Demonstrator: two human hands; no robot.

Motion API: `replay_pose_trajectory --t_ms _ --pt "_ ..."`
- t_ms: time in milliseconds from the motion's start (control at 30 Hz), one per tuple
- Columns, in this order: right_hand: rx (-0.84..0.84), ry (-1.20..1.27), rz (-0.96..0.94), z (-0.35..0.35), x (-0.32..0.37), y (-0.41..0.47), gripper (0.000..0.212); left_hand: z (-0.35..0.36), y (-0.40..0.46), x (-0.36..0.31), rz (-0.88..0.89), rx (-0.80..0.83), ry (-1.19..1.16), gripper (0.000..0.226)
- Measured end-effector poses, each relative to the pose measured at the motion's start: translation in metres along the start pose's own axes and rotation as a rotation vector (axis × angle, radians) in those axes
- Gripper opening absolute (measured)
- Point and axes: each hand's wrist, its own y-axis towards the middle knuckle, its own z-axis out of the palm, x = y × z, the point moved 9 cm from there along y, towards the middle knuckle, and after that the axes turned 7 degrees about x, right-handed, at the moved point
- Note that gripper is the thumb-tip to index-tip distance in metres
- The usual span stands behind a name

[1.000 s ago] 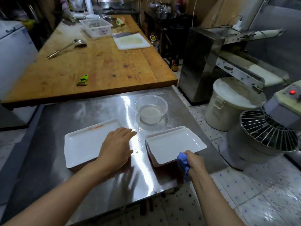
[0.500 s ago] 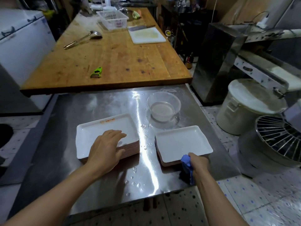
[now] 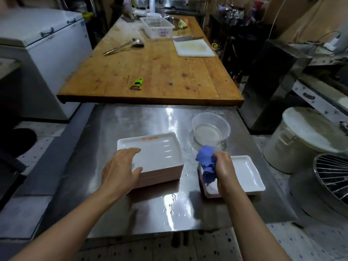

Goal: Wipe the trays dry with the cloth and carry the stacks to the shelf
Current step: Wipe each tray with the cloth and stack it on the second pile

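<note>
Change: since half a second ago the right hand (image 3: 223, 167) has been lifted from the near edge of the short tray stack (image 3: 244, 174) and brought over its left end, the blue cloth (image 3: 206, 166) raised with it; the left hand (image 3: 120, 171) has stayed on the tall tray stack (image 3: 160, 161)
Left hand: laid spread on the near left corner of the top tray, thumb against the stack's side
Right hand: bunched cloth is gripped
Place: both stacks sit on the wet steel table (image 3: 116, 129), near a clear bowl (image 3: 211, 129)
Handling: trays are judged rigid, glossy and slippery while wet; the tall stack is probably heavy
Hold: best taken from beneath at two opposite edges
</note>
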Motion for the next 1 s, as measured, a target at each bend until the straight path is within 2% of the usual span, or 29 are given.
replay_pose_trajectory --t_ms 33,133,233,300,367,433,567,633,900,1000 --pt "0.020 -0.040 -0.044 0.014 0.009 -0.002 0.018 -0.004 -0.001 0.010 -0.039 -0.011 -0.001 0.054" --pt "0.073 -0.211 -0.192 0.053 0.030 -0.012 0.029 -0.009 -0.001 0.036 -0.142 -0.004 -0.019 0.056" --pt "0.109 -0.458 -0.405 0.088 0.045 -0.024 0.024 -0.007 0.001 0.056 -0.198 0.037 -0.050 0.055" --pt "0.113 -0.742 -0.481 0.106 0.043 -0.024 0.022 -0.004 0.003 0.065 -0.239 0.060 -0.109 0.055" --pt "0.081 -1.126 -0.539 0.121 0.035 -0.022 0.028 0.003 0.005 0.070 -0.261 0.099 -0.155 0.056" --pt "0.053 -1.297 -0.547 0.126 0.027 -0.020 0.032 0.011 0.008 0.073 -0.272 0.147 -0.182 0.057" --pt "0.115 -1.277 -0.403 0.137 0.014 -0.004 0.032 0.023 0.009 0.078 -0.305 0.190 -0.245 0.063" --pt "0.070 -1.214 -0.381 0.139 0.020 0.006 0.028 0.026 0.008 0.080 -0.329 0.185 -0.283 0.066" --pt "0.022 -1.155 -0.585 0.170 0.043 0.039 0.036 0.031 0.008 0.086 -0.339 0.155 -0.431 0.072" --pt "0.132 -1.109 -0.698 0.196 0.038 0.029 0.037 0.033 0.008 0.087 -0.322 0.154 -0.460 0.073"
